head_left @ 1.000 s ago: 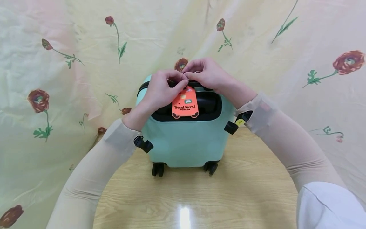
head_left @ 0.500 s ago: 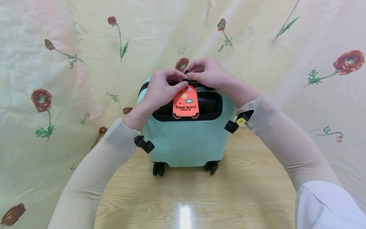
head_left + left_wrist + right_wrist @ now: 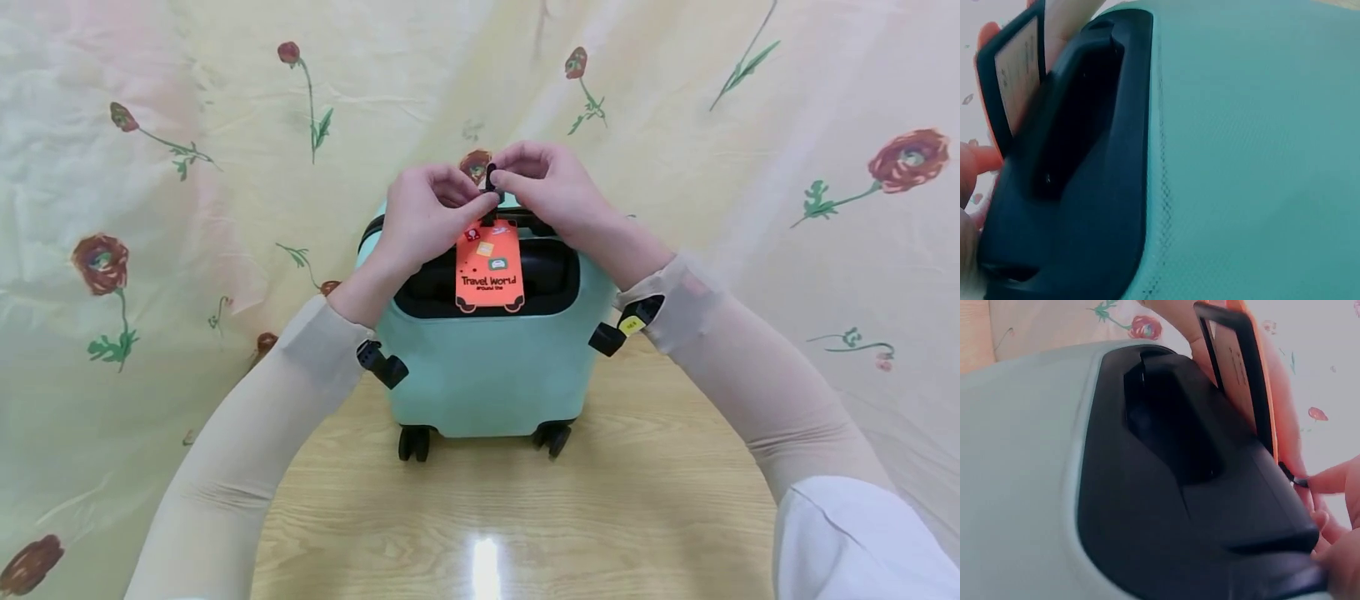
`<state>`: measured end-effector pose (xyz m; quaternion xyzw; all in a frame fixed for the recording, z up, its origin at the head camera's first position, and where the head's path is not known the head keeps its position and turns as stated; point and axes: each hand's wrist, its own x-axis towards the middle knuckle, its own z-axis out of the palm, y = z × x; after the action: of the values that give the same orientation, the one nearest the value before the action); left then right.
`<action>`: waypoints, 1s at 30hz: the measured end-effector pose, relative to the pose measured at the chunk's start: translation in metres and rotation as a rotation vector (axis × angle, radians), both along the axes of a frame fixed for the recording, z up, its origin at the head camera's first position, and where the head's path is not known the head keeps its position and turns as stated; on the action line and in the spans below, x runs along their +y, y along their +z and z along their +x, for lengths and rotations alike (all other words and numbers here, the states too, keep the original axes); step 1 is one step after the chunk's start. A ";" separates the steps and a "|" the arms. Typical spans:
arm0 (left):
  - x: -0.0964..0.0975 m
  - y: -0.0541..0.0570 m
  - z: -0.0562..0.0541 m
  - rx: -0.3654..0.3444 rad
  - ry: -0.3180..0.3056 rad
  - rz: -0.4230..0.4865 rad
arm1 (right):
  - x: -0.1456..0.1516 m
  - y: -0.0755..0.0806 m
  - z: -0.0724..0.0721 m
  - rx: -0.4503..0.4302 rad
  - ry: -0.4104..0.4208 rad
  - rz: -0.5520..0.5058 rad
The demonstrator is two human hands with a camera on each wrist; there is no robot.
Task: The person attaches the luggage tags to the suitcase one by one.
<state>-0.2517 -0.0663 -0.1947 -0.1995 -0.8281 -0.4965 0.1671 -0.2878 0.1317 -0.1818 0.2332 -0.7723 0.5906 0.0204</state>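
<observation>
A mint-green suitcase [image 3: 487, 367] stands upright, its black handle recess [image 3: 551, 279] facing me. In front of that recess hangs an orange luggage tag [image 3: 487, 271] printed "Travel World". My left hand [image 3: 420, 217] pinches the tag's black strap [image 3: 491, 179] just above the tag. My right hand [image 3: 558, 192] pinches the upper end of the same strap between thumb and index finger. Both wrist views show the black-framed back of the tag, with a pale card [image 3: 1019, 69] in it. Parts of the strap and the suitcase's top handle are hidden behind the fingers.
The suitcase stands on black caster wheels [image 3: 553, 439] on a light wooden surface [image 3: 487, 508]. A pale cloth [image 3: 187, 275] with printed red flowers hangs behind and at both sides.
Both hands have risen slightly, and the strap's black end now shows upright between the fingers. More of the tag's upper part is visible.
</observation>
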 end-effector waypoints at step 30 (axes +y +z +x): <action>0.007 -0.002 -0.006 0.071 0.049 -0.165 | 0.003 -0.010 0.004 0.214 -0.040 -0.220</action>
<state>-0.2582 -0.0592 -0.1965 -0.2099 -0.8643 -0.4150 0.1913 -0.2834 0.1350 -0.1923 0.2755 -0.7010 0.6428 0.1397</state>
